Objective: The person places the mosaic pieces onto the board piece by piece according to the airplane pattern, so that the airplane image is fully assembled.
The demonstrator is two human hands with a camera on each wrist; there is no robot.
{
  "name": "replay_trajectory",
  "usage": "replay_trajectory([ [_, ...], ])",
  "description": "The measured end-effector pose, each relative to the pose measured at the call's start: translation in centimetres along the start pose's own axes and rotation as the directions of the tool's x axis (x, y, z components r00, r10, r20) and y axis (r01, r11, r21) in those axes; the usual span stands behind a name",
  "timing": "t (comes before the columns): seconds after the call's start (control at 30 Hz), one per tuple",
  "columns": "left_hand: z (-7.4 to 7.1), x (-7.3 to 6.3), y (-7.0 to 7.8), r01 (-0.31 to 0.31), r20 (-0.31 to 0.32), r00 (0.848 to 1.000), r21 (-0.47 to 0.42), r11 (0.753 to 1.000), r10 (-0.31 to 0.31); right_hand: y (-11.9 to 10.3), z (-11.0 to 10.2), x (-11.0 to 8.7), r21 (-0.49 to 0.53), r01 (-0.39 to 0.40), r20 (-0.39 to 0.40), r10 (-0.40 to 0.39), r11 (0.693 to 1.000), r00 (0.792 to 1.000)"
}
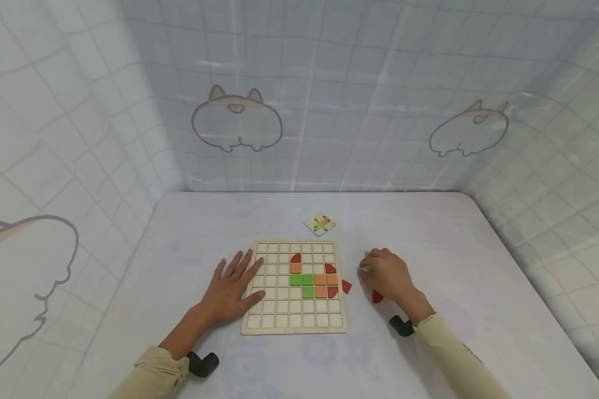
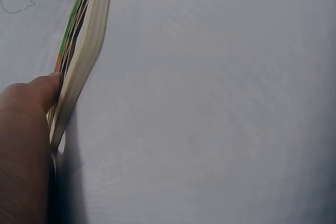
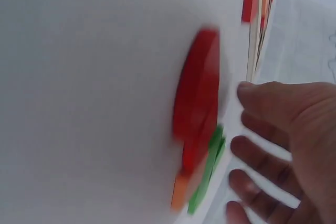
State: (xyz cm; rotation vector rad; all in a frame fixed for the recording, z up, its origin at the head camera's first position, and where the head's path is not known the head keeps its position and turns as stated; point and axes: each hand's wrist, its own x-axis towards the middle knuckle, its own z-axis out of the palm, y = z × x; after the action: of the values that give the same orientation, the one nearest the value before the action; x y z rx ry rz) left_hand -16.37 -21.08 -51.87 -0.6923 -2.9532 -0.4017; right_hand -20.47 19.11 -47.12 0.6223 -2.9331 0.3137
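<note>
My left hand [image 1: 229, 293] lies spread, its thumb and forefinger resting over the left edge of a wooden grid board [image 1: 294, 331]. Its thumb also shows against the board's edge [image 2: 86, 56] in the left wrist view. Green, orange and red pieces fill some squares at the board's right. Beside the board, my right hand [image 1: 389, 274] hovers at a small group of loose pieces. The right wrist view shows its fingers [image 3: 262, 150] loosely bent and apart from a red rounded piece [image 3: 197, 87], green pieces [image 3: 207, 169] and an orange piece [image 3: 179, 190].
Behind the board lies a small pattern card [image 1: 320, 223] with a coloured design. A single red piece [image 1: 346, 286] sits by the board's right edge. Black curved objects [image 1: 203, 364] show by both wrists. Fabric walls with a grid print enclose the white table [image 1: 299, 366].
</note>
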Motion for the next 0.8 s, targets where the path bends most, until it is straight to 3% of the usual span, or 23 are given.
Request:
replay_trajectory([
  [0.13,-0.1,0.0,0.1,0.002,0.006,1.000,-0.006,1.000,-0.002,1.2,-0.5,-0.6,0.042,-0.113,0.071,0.110,0.993,0.991],
  [0.3,0.1,0.1,-0.1,0.009,0.009,1.000,-0.004,1.000,-0.009,1.9,-0.4,-0.9,0.176,-0.158,0.145,0.133,0.972,0.981],
  [0.63,0.3,0.1,-0.3,0.005,0.008,1.000,-0.004,1.000,-0.005,2.0,-0.4,-0.4,0.225,-0.226,0.121,0.203,0.948,0.972],
  [0.8,0.2,0.0,-0.4,-0.002,0.015,1.000,-0.004,1.000,0.003,1.6,-0.3,-0.6,0.255,-0.246,0.170,0.207,0.935,0.963],
])
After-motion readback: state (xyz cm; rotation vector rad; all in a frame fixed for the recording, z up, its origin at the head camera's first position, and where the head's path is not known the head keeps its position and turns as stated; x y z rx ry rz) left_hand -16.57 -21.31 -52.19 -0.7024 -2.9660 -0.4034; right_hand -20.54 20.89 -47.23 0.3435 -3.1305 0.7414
